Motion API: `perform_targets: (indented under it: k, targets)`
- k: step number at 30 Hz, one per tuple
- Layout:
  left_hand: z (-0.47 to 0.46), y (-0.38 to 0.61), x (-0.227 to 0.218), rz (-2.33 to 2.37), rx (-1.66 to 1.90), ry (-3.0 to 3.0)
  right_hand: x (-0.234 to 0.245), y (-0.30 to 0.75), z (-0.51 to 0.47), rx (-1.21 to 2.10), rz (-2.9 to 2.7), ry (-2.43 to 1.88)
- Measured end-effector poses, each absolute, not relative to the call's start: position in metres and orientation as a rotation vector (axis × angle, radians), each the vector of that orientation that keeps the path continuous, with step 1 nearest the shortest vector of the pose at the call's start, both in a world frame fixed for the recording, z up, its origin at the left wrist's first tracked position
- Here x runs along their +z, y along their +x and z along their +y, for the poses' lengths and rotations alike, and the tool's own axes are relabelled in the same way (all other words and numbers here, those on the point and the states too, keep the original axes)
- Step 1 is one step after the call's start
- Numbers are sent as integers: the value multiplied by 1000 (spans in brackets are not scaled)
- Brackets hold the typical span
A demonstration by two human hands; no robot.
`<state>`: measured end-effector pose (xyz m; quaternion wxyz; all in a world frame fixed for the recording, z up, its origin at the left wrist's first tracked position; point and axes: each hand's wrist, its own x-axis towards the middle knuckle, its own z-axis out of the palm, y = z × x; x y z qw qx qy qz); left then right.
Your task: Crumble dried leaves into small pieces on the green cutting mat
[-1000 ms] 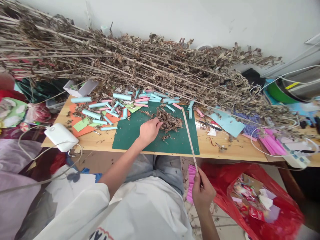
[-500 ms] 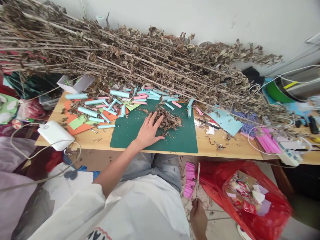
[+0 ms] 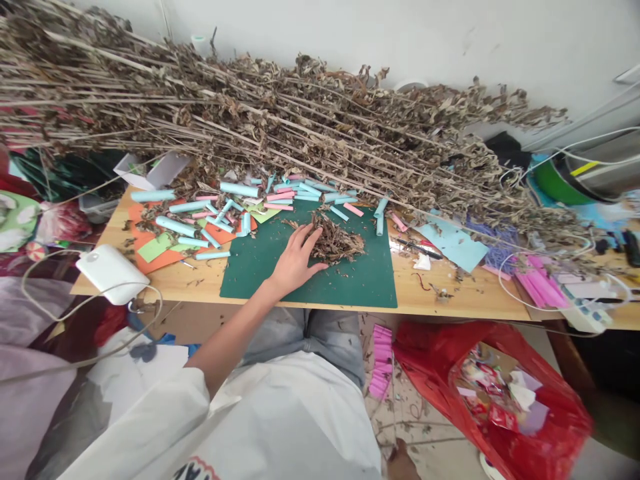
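Fingers [image 3: 306,241] of my left hand [image 3: 294,263] are lying spread wide and flat, gripping nothing, with the tips pressing into the pile of dried leaves [image 3: 340,245]. That pile is sitting mid-way across the green cutting mat [image 3: 363,283] on the counter [image 3: 460,297]. My right hand [image 3: 400,465] is barely peeking in at the bottom edge, and I cannot tell its grip. Blue and pink paper rolls [image 3: 240,190] are lying just beyond the mat.

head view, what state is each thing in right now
left hand, open, flat on the leaf pile
right hand, barely in view, grip unclear
leaf pile, heaped on the green mat
green mat, flat on the table
red bag, mouth open
paper rolls, rolled up, scattered
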<state>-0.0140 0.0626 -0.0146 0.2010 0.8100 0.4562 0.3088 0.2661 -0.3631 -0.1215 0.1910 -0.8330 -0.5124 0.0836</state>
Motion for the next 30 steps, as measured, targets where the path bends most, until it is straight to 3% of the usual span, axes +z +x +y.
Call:
perform_targets:
  k: [3, 9, 16, 19, 30]
  targets:
    - [62, -27, -12, 1319, 950, 2234, -128, 290, -358, 202, -1272, -2388]
    - [66, -50, -5, 1408, 923, 2206, -120, 307, -261, 367, -1624, -2073]
    - [70, -29, -12, 1358, 616, 2225, -25, 227, -90, 68, -1684, -1662]
    - [77, -21, -16, 1353, 629, 2231, -1, 197, -31, 119, -1724, -1670]
    - [111, -10, -29, 1266, 756, 2275, -35, 136, 84, 509, -1284, -1651]
